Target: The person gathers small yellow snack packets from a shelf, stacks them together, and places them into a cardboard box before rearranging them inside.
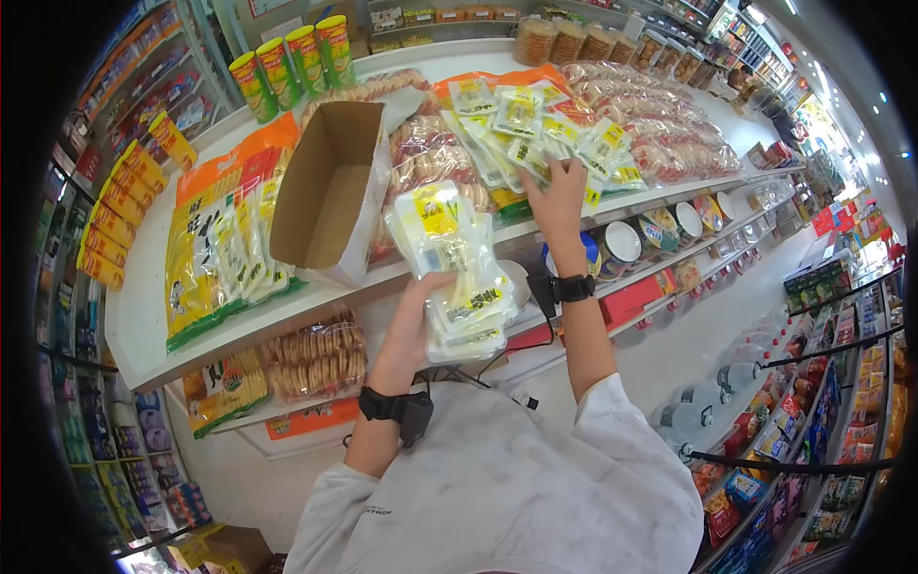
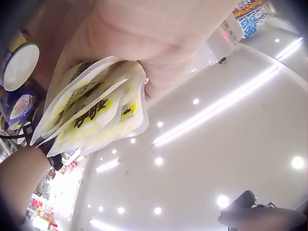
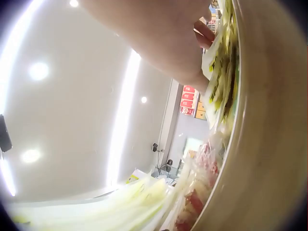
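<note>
In the head view my left hand (image 1: 409,323) grips a thick stack of white-and-yellow snack packets (image 1: 457,263), held up in front of the shelf edge. The left wrist view shows the lower ends of these packets (image 2: 98,113) fanned out below the palm (image 2: 144,36). My right hand (image 1: 559,199) reaches over the shelf edge with bent fingers on a loose pile of similar packets (image 1: 519,113). From the right wrist, fingers (image 3: 204,36) meet the side of that pile (image 3: 222,79); I cannot tell whether they pinch a packet. A tall open cardboard box (image 1: 325,196) stands left of the held stack.
Left of the box, a large yellow snack bag (image 1: 191,268) carries more small packets (image 1: 251,239). Green-and-yellow canisters (image 1: 299,67) stand behind, and yellow cans (image 1: 113,215) line the left edge. Bagged round crackers (image 1: 660,124) cover the right side. Tubs (image 1: 622,244) fill a shelf below.
</note>
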The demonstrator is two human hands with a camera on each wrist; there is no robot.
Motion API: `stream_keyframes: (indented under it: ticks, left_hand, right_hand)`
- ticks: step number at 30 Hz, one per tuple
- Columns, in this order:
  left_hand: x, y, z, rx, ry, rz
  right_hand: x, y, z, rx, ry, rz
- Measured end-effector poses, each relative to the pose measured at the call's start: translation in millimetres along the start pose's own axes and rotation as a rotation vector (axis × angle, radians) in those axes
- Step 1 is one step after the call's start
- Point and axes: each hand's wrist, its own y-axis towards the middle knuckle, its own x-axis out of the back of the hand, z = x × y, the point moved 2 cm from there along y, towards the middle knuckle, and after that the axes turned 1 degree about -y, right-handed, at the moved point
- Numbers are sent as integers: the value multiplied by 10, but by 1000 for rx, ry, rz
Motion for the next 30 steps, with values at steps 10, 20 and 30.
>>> stream_keyframes:
  ticks: [10,20,30]
  left_hand:
    - [83,11,-9,47,-16,-4]
    - [106,58,-45,59,-8,-24]
    - [-12,116,-25,-16,-159,87]
  right_hand:
    - [86,-268,18,141,117,-25]
    - [533,-405,150,-46,350,28]
    - [887,-882,867,150,922,616]
